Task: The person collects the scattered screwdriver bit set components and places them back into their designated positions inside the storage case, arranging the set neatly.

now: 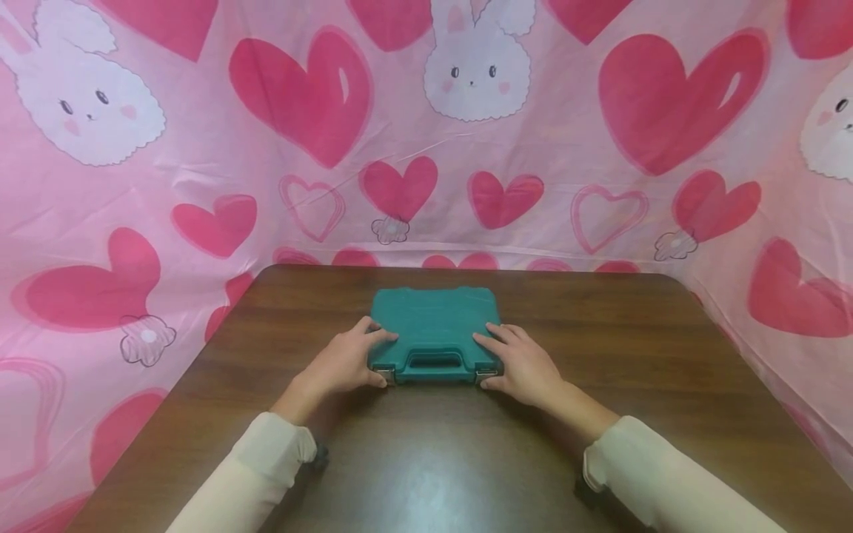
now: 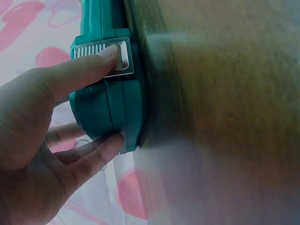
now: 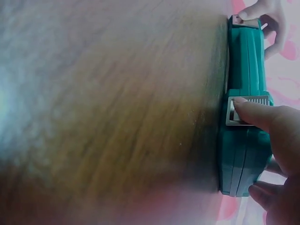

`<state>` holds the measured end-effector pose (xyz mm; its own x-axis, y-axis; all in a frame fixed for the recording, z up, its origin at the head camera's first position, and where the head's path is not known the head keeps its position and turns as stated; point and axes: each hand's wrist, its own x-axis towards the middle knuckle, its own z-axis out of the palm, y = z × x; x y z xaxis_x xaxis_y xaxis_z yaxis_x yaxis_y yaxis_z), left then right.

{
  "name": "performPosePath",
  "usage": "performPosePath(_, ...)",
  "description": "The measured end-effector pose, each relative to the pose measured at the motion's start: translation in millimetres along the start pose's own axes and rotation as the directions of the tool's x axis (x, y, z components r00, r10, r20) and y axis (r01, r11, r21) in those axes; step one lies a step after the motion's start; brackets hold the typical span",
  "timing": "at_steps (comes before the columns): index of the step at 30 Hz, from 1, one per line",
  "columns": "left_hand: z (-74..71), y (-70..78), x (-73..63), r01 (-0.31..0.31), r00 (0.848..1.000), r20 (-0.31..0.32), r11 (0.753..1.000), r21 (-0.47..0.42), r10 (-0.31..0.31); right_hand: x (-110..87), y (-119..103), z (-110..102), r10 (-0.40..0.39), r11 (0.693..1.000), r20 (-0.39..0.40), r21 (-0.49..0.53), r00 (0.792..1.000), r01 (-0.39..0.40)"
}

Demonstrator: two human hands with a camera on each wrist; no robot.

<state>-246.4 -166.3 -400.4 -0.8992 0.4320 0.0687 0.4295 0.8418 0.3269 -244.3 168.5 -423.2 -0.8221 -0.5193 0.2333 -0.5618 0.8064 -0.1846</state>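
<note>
A closed teal plastic carrying case lies flat on the wooden table, its handle facing me. My left hand grips the left front corner. In the left wrist view its thumb presses on a metal latch, and the other fingers reach round the case's side. The opposite corner is held by my right hand, with its thumb on the second metal latch and fingers along the side and lid. Both latches lie against the case front. What the case contains is hidden.
The brown wooden table has rounded far corners. Behind it and along both sides hangs a pink cloth printed with hearts and rabbits. The case stands near the table's far edge.
</note>
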Motion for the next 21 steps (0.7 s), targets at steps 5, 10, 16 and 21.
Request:
performPosePath(5, -1.4, -3.0, 1.8, -0.019, 1.0, -0.001, 1.0, -0.007, 0.019, 0.3, -1, -1, 0.001, 1.0, 0.003, 0.007, 1.0, -0.001)
performPosePath(10, -3.7, -5.2, 4.0, -0.04, 0.999, -0.004, 0.999, 0.01, 0.04, 1.8, -1, -3, 0.009, 1.0, 0.007, 0.015, 1.0, -0.009)
performPosePath(16, -4.1, -7.6, 5.7, -0.05, 0.999, -0.002, 0.999, 0.011, 0.05, 2.1, -1, -3, 0.01, 1.0, -0.003, 0.029, 1.0, -0.01)
performPosePath(21, -7.5, -13.4, 2.6, -0.071, 0.997, 0.013, 0.997, -0.021, 0.071, 0.0, 5, -1, -0.019, 0.998, -0.007, 0.065, 1.0, 0.019)
